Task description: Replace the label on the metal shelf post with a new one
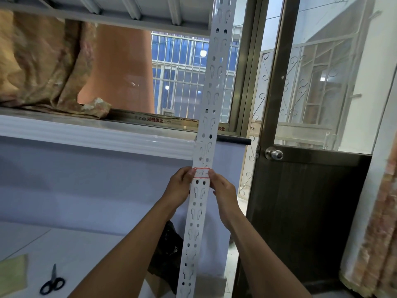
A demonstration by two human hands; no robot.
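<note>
— Mid-frame, left hand (179, 186) is pinching the label (202, 173) by its left edge on the post (206, 117); right hand (222, 188) is pinching the right edge.

— Then uneven pulling is risking a tear or skew, I'm guessing; slots beneath are giving glue little grip.

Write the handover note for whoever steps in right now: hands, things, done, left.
Left hand: pinches the left end of the label on the shelf post.
Right hand: pinches its right end.
Scissors: lying at lower left, apart from both hands.
Done: a red-bordered label sits across the post; cannot tell whether it is the old or the new one.
Left: check which it is, then peel it off or press it flat.
</note>
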